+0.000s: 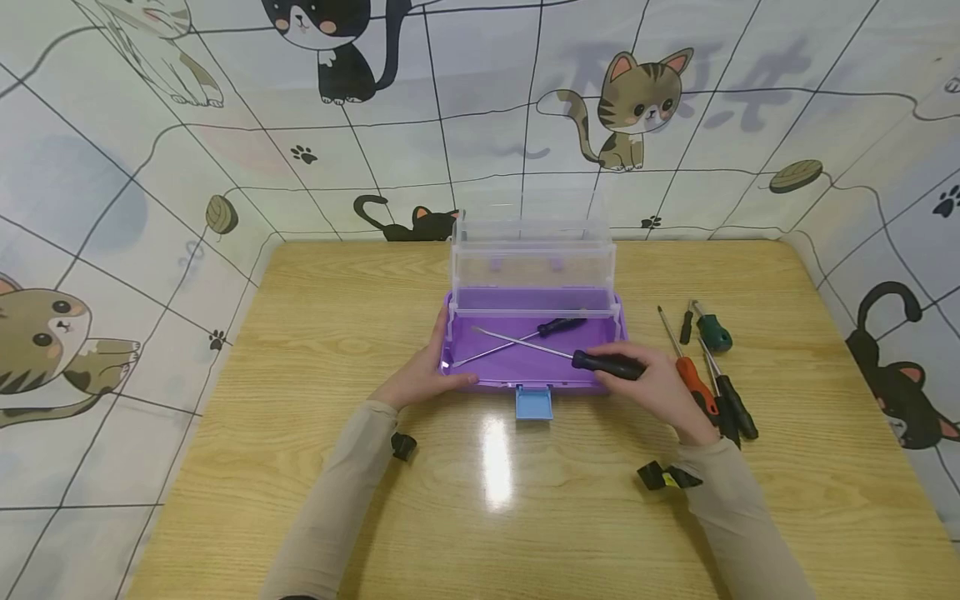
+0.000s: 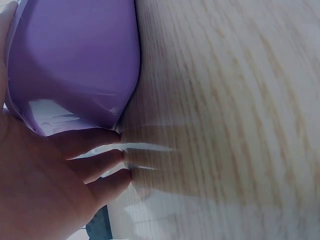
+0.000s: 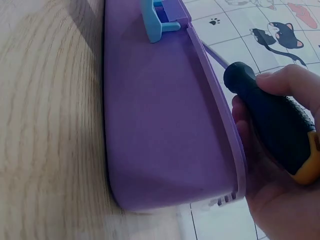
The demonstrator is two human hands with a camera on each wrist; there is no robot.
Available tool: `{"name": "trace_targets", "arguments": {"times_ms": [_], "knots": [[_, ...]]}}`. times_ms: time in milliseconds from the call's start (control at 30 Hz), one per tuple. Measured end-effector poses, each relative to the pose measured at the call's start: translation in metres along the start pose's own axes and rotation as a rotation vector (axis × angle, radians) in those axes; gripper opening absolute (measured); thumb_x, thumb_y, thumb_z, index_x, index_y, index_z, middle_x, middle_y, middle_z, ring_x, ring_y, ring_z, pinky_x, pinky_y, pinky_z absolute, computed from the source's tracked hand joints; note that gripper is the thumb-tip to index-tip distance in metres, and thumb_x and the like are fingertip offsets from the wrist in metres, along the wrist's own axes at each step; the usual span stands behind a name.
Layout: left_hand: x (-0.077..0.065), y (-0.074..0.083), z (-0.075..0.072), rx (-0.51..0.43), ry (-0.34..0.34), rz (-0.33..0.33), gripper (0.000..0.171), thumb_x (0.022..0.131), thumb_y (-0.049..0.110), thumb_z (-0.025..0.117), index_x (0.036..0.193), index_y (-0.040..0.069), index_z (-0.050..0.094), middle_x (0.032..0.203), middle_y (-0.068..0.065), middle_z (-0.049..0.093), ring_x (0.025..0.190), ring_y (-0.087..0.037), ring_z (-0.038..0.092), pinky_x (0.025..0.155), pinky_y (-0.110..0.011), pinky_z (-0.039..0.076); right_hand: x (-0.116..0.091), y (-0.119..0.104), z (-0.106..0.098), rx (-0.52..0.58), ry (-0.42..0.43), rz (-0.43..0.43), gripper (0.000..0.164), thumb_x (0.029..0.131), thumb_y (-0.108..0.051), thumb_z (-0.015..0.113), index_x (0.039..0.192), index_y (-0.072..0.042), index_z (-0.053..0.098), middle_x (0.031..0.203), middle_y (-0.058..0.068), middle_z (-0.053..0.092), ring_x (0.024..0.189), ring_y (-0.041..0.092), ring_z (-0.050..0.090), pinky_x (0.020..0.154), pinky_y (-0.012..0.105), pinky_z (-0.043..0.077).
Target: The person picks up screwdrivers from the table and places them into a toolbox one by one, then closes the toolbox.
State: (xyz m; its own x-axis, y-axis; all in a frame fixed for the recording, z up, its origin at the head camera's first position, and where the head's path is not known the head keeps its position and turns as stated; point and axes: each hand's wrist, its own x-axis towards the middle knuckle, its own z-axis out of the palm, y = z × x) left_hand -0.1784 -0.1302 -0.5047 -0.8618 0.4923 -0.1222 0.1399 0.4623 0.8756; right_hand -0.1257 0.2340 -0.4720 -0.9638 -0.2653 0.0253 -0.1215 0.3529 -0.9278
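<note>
In the head view, a purple toolbox (image 1: 486, 387) with its clear lid (image 1: 532, 268) raised stands mid-table, blue latch (image 1: 534, 403) hanging down in front. My left hand (image 1: 420, 377) rests against its left front corner, fingers along the side and thumb at the front rim. In the left wrist view those fingers (image 2: 95, 165) lie fairly straight beside the box wall. My right hand (image 1: 654, 383) holds a black-handled screwdriver (image 1: 609, 364) over the right front part, shaft pointing left across the box. The right wrist view shows an orange end on its handle. Another black-handled screwdriver (image 1: 562, 326) lies inside.
Right of the box lie several screwdrivers: an orange-handled one (image 1: 696, 385), a short green-handled one (image 1: 715, 332), a small black one (image 1: 686, 327) and a black-handled one (image 1: 737, 408). Cat-patterned sheeting (image 1: 487, 150) rises behind and beside the table (image 1: 337, 308).
</note>
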Motion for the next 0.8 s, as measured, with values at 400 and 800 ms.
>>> {"name": "trace_targets", "arguments": {"times_ms": [400,800], "knots": [[0.000,0.000,0.001,0.006,-0.004,-0.014,0.125,0.078,0.032,0.081,0.151,0.034,-0.021,0.160,-0.011,0.009,0.137,-0.036,0.031,0.111,-0.048,0.024,0.015,-0.022,0.006,-0.043,-0.044,0.038,0.029,0.086,-0.007,0.073,0.115,-0.003,0.069,0.108,0.015,0.064,0.084,0.024,0.053,0.063,0.027,0.046],[0.000,-0.001,0.001,0.000,0.004,0.012,0.127,0.078,0.030,0.082,0.151,0.034,-0.022,0.161,-0.006,0.000,0.139,-0.036,0.026,0.111,-0.050,0.023,0.036,-0.010,0.016,-0.072,-0.050,0.011,0.027,0.083,-0.007,0.076,0.110,-0.006,0.073,0.110,0.013,0.067,0.086,0.024,0.056,0.066,0.026,0.049]]}}
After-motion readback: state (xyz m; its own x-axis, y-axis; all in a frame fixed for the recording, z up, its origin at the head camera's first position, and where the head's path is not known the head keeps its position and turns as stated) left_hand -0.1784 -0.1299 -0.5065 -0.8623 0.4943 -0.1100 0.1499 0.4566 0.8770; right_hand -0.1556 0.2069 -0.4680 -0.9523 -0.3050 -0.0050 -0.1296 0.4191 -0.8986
